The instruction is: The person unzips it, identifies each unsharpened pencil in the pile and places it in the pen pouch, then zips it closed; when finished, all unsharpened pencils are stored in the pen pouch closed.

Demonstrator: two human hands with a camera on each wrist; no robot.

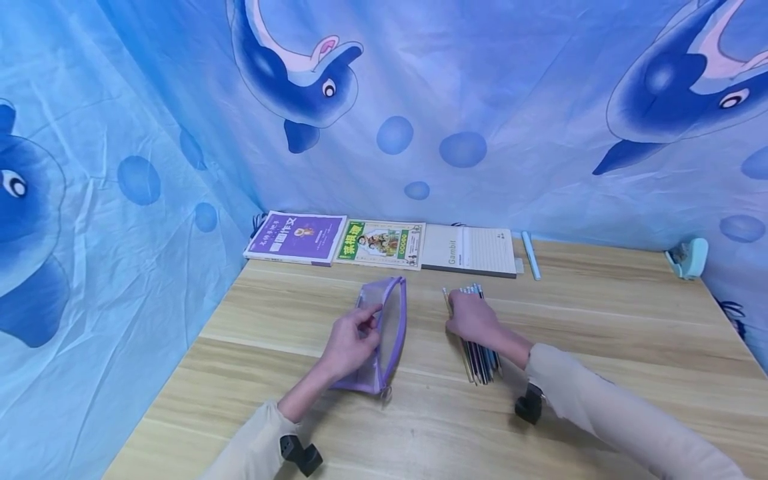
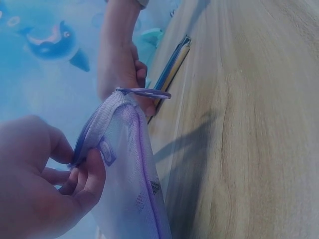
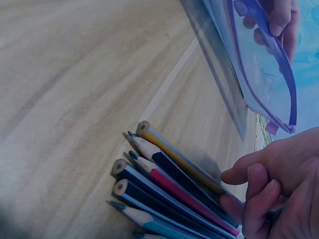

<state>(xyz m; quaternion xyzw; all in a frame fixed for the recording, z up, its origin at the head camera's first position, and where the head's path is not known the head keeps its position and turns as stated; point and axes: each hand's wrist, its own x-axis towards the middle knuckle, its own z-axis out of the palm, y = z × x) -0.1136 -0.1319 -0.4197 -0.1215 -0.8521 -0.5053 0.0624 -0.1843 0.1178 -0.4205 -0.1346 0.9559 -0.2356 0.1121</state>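
Observation:
My left hand pinches the zipper edge of a purple mesh pencil pouch between thumb and fingers. The pouch stands with its mouth gaping toward the right, a ring-shaped zipper pull hanging at one end. On the table to its right lies a bundle of pencils, yellow, red, dark and light blue ones side by side. Over them, my right hand has its thumb and fingertip on either side of the yellow pencil at the bundle's edge. Its other fingers are curled, and the pencils' far ends are partly hidden.
Along the back lie a purple book, a green-and-yellow book and a notepad. A light blue pen is beside the notepad. A turquoise object stands at the back right. A dolphin-print curtain borders the table.

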